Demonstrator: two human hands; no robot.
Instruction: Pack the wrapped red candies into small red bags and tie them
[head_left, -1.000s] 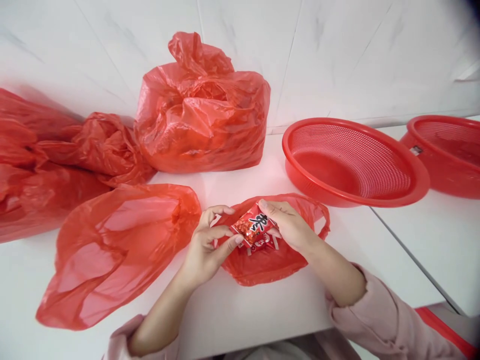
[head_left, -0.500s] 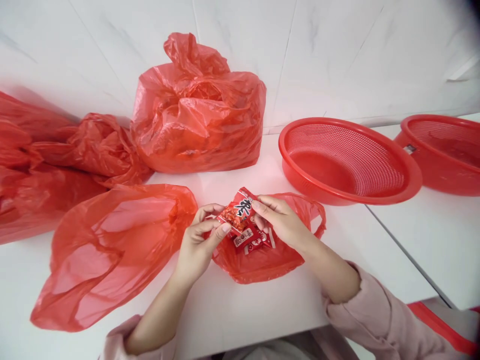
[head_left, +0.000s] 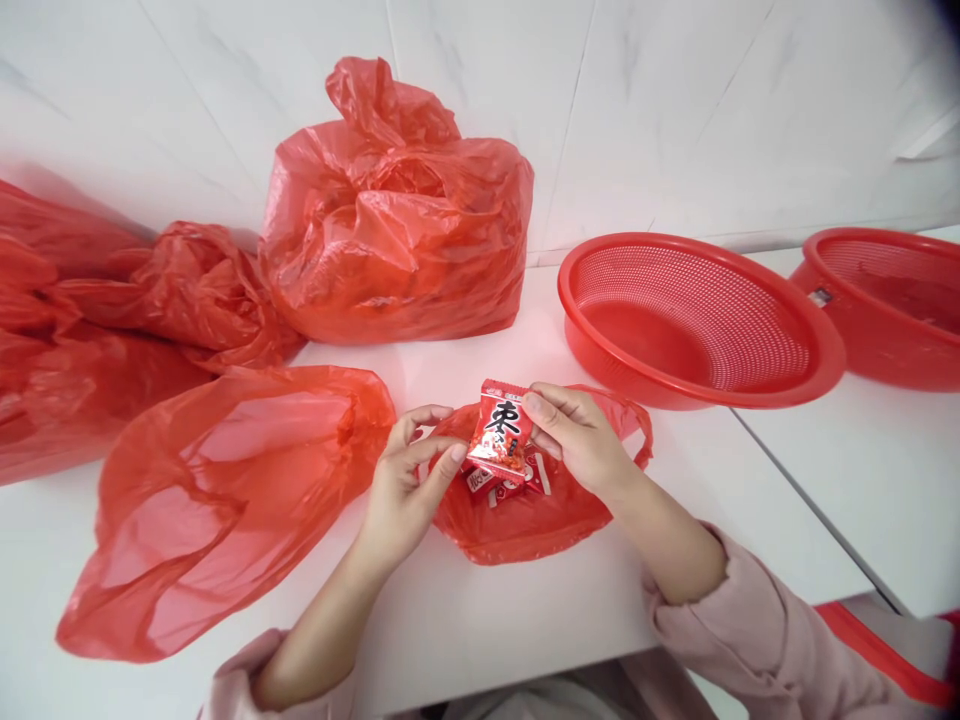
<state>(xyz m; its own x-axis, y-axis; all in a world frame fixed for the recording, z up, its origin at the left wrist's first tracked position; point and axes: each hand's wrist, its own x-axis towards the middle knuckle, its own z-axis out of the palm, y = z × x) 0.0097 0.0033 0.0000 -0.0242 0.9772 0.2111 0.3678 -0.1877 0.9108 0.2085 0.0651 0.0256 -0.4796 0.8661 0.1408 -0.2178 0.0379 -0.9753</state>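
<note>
My right hand [head_left: 585,435] pinches a small red snack packet [head_left: 501,430] by its right side. The packet has a large black character on white and a picture of its contents. At the packet's lower left edge is my left hand [head_left: 405,480], thumb and fingers apart; whether a fingertip touches the packet I cannot make out. Beneath both hands a red plastic bag [head_left: 540,535] lies spread on the white table [head_left: 525,620]. More red packets [head_left: 525,485] rest in it, partly hidden by the held one.
A second red bag [head_left: 225,500] lies opened out on the left. Full red bags [head_left: 397,240] stand against the wall, with more bulging red bags [head_left: 97,340] at far left. Two red plastic baskets, a near colander [head_left: 675,340] and another basket [head_left: 885,340], stand at right.
The snack packet has turned more upright and shifted slightly right, its front now facing me. My left thumb has come off its face, while my right hand keeps its grip.
</note>
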